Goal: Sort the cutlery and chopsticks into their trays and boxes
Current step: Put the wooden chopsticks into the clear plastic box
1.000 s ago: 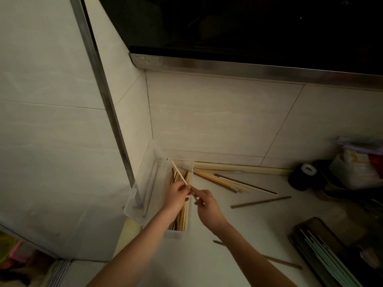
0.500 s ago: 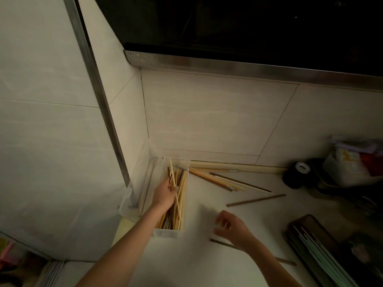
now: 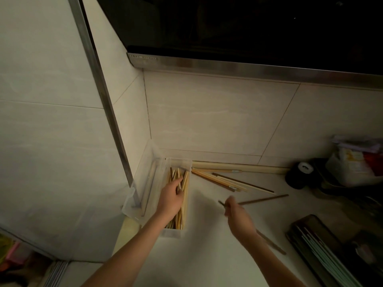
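Note:
A clear plastic box (image 3: 179, 235) stands in the counter's corner, filled with light wooden chopsticks (image 3: 185, 195). My left hand (image 3: 170, 198) lies inside it, fingers stretched over the chopsticks. To the right, my right hand (image 3: 238, 217) grips a dark brown chopstick (image 3: 271, 243); its tip pokes out above the fingers and its tail slants down to the right behind the wrist. Several loose chopsticks (image 3: 222, 180), light and dark, lie fanned on the white counter beyond the box. One more dark chopstick (image 3: 266, 199) lies alone just past my right hand.
The box's clear lid (image 3: 145, 183) leans at the wall on the left. A long pale rod (image 3: 244, 167) lies along the backsplash. A black tape roll (image 3: 298, 175) and a cluttered plastic tub (image 3: 352, 168) sit at the right. A dark tray (image 3: 300, 230) holds pale green chopsticks.
My left hand has laid the light chopstick into the box and now rests on the pile. My right hand went down to the counter and came up gripping a dark chopstick.

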Demonstrator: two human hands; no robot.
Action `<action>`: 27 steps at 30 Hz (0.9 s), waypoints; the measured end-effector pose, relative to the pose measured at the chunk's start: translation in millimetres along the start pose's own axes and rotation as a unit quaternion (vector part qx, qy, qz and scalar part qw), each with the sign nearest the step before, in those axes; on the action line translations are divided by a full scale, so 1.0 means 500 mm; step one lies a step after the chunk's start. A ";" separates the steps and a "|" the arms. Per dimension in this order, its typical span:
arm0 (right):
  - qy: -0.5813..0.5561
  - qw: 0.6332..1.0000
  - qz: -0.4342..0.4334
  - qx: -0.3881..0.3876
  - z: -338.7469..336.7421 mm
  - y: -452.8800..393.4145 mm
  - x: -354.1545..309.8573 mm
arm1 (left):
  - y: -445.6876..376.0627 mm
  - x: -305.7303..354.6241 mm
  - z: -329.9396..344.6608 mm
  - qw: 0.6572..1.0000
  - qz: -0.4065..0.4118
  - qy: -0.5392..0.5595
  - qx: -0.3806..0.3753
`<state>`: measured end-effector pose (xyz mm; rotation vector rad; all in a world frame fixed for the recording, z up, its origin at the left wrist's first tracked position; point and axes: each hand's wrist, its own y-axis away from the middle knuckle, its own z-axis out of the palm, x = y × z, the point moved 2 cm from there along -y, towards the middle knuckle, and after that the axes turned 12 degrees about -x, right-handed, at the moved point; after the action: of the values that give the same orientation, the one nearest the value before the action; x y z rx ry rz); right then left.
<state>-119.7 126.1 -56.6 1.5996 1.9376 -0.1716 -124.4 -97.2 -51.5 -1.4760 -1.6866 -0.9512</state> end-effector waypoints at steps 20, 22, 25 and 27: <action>-0.468 0.881 0.047 0.048 -0.074 -0.082 -0.063 | 0.000 0.053 0.035 0.977 -0.048 0.188 -0.087; -0.408 0.906 0.089 0.067 -0.065 -0.086 -0.016 | -0.002 0.031 0.011 0.991 -0.029 0.111 -0.063; -0.336 0.930 0.127 0.077 -0.055 -0.090 0.057 | 0.000 0.001 -0.008 0.998 -0.035 0.000 -0.048; -0.224 0.963 0.143 0.040 -0.051 -0.089 0.098 | 0.001 -0.013 -0.005 0.997 -0.042 -0.021 -0.058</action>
<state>-174.1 168.1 -74.1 1.6967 1.3576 -0.4558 -122.9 -102.7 -55.9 -1.5191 -1.7612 -1.0873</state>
